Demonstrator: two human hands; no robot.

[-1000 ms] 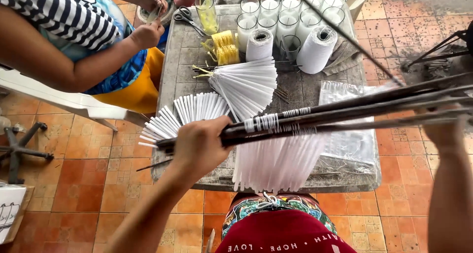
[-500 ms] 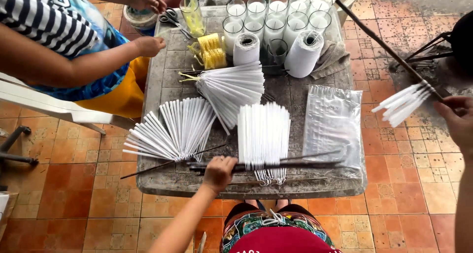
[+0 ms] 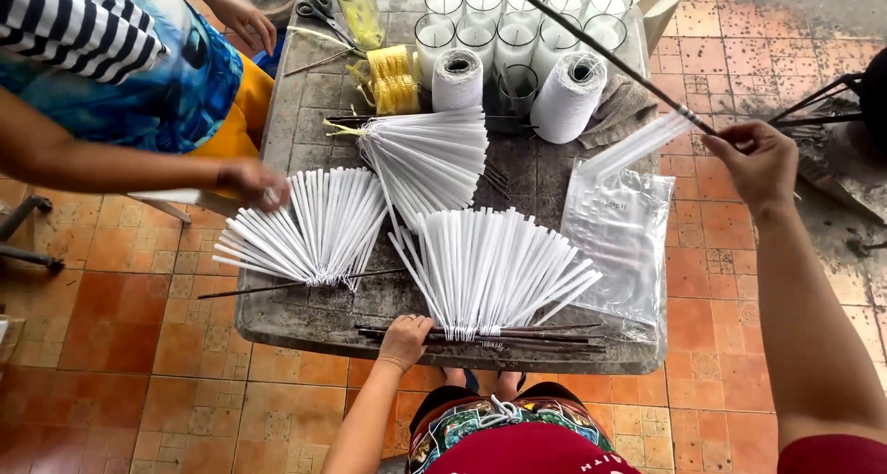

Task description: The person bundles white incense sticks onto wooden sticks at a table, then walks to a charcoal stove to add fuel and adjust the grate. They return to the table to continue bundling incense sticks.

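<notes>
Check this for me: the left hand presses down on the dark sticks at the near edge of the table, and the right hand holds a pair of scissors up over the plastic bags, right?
Not quite. In the head view the right hand holds a long dark stick with white strips, not scissors; the scissors lie at the far end of the table. The left hand does press the dark sticks.

Left hand (image 3: 405,337) presses dark sticks (image 3: 480,334); right hand (image 3: 756,160) pinches white strips (image 3: 637,146) above table (image 3: 296,317).

Three fans of sticks on the table (image 3: 305,319): one (image 3: 309,226) at nine o'clock; one (image 3: 430,155) at centre; one (image 3: 494,271) at six; thread spools (image 3: 565,95) at twelve; plastic bag (image 3: 621,243) at three.
</notes>
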